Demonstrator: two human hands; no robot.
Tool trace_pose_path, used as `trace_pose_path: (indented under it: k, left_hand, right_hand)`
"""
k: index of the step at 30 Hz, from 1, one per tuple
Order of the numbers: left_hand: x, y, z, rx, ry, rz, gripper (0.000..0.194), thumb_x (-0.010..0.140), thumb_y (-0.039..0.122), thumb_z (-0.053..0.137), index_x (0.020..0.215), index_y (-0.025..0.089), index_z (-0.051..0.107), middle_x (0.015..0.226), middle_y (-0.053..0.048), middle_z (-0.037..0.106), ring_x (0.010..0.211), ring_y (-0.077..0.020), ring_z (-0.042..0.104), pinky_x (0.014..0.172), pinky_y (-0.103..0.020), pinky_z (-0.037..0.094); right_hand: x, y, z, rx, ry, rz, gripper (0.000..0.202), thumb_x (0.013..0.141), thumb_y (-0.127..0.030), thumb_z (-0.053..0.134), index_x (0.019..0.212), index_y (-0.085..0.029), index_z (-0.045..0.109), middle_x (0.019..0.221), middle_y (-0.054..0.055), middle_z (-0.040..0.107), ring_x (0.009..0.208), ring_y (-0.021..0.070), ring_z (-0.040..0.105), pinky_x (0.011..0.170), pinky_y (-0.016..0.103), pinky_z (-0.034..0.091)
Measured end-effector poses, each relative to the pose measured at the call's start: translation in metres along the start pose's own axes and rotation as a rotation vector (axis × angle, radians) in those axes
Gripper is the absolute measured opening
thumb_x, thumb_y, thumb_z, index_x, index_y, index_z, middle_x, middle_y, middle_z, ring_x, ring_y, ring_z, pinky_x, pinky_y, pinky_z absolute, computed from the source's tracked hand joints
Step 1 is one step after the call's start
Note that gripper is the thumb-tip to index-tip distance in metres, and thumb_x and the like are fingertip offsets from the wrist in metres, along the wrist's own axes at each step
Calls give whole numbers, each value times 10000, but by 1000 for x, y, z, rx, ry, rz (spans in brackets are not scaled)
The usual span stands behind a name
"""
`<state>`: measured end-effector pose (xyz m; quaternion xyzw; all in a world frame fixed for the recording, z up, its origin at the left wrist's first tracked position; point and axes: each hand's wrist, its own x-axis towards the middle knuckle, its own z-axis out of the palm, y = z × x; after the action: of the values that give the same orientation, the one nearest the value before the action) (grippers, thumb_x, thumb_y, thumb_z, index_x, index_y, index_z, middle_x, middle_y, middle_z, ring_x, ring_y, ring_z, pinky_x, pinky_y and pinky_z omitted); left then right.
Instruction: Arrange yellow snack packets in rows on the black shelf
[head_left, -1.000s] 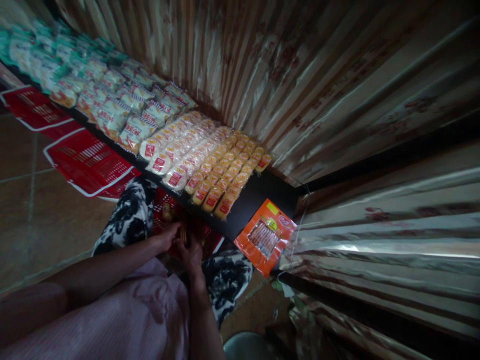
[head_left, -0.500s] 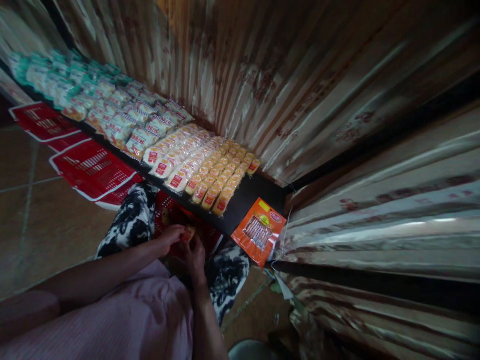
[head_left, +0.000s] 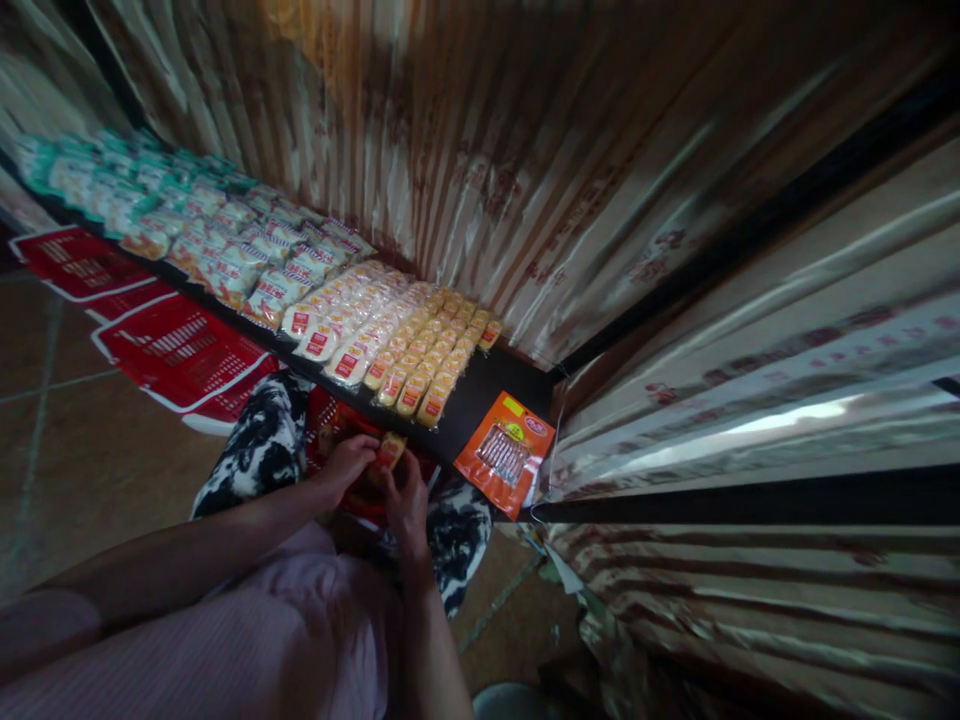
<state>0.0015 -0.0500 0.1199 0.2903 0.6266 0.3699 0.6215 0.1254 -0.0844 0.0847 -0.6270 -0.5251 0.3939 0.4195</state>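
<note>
A small yellow packet with a red label [head_left: 389,451] is held between my two hands, just in front of the black shelf [head_left: 480,385]. The fingers of my left hand [head_left: 351,462] are closed on its left side, and my right hand [head_left: 407,500] pinches its lower right side. Rows of similar yellow packets [head_left: 433,397] lie on the shelf beyond my hands, with pale wrapped packets [head_left: 350,361] to their left. An orange bag [head_left: 506,452] lies at the shelf's right end.
White-and-blue packets [head_left: 274,297] and green ones [head_left: 124,175] fill the shelf's left part. Red baskets [head_left: 184,350] stand below it on the floor. Another red basket [head_left: 319,412] sits between my knees, partly hidden. Wrinkled sheeting [head_left: 450,150] hangs behind the shelf.
My hands have moved slightly right and up toward the shelf with the packet, whose yellow face and label now show more plainly. The camera view has shifted a little.
</note>
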Motion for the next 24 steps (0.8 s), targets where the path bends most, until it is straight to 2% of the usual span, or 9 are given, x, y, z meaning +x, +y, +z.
trace_pose_path:
  k: [6, 12, 19, 24]
  left_hand:
    - [-9, 19, 10, 56, -17, 111, 227, 629, 37, 518, 731, 173, 668, 650, 11, 652, 670, -167, 579, 644, -240, 424]
    - [-12, 38, 32, 118, -82, 224, 234, 636, 30, 506, 716, 176, 671, 724, -4, 683, 750, -186, 606, 715, -253, 442]
    - [-2, 33, 58, 114, -146, 282, 264, 613, 22, 527, 763, 176, 679, 815, -31, 700, 834, -202, 626, 835, -289, 448]
    - [5, 32, 73, 132, -172, 282, 299, 608, 23, 535, 810, 181, 688, 829, -33, 710, 866, -212, 634, 834, -288, 456]
  right_hand:
    - [1, -11, -15, 14, 69, -23, 372, 813, -370, 554, 1132, -182, 585, 1017, 74, 693, 903, 204, 648, 817, 313, 494]
    - [8, -20, -35, 12, 129, -61, 388, 831, -393, 514, 1143, -172, 579, 1048, 86, 683, 932, 211, 641, 826, 319, 488]
    - [17, -29, -55, 0, 249, -44, 390, 816, -417, 514, 1102, -171, 616, 1008, 89, 697, 898, 222, 651, 784, 319, 492]
    - [23, -30, -65, -26, 273, -42, 381, 835, -414, 509, 1126, -188, 608, 1014, 83, 694, 898, 217, 647, 781, 321, 491]
